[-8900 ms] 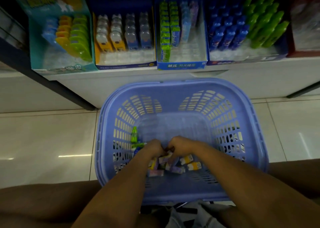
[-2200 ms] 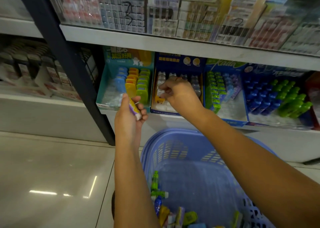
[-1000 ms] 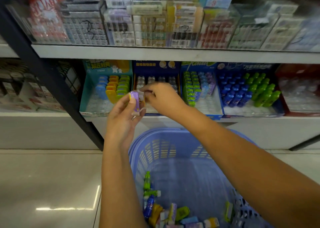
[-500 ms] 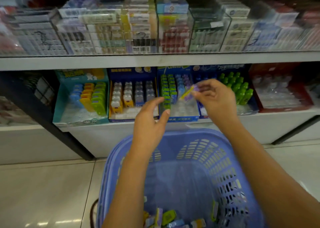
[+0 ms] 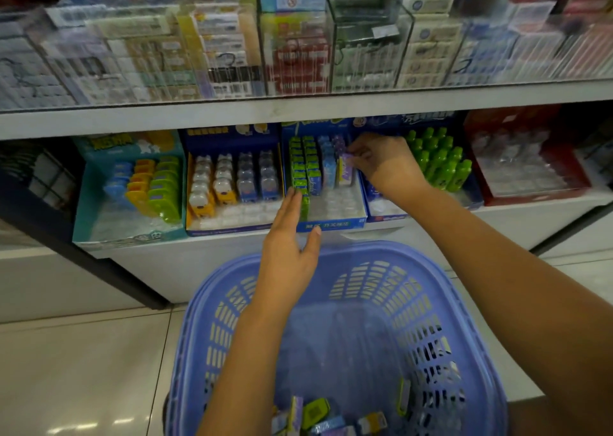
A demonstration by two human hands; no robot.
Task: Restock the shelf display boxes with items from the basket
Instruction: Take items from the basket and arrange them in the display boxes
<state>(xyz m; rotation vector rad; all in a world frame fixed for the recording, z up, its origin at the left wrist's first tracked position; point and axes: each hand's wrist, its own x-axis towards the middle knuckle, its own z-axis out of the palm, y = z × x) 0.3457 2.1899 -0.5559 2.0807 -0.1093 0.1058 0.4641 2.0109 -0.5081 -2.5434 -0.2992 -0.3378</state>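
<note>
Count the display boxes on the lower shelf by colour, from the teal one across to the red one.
Teal display box: 1
Blue display boxes: 3
Red display box: 1
Total: 5

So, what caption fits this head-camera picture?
Right hand pinches purple pack in display box; left hand open, basket below.

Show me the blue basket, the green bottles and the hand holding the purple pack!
blue basket (image 5: pixel 358 249), head view, far rim.
green bottles (image 5: pixel 441 161), head view, middle of the cluster.
right hand (image 5: pixel 386 165), head view, back of the hand; it pinches the purple pack (image 5: pixel 346 170).
</note>
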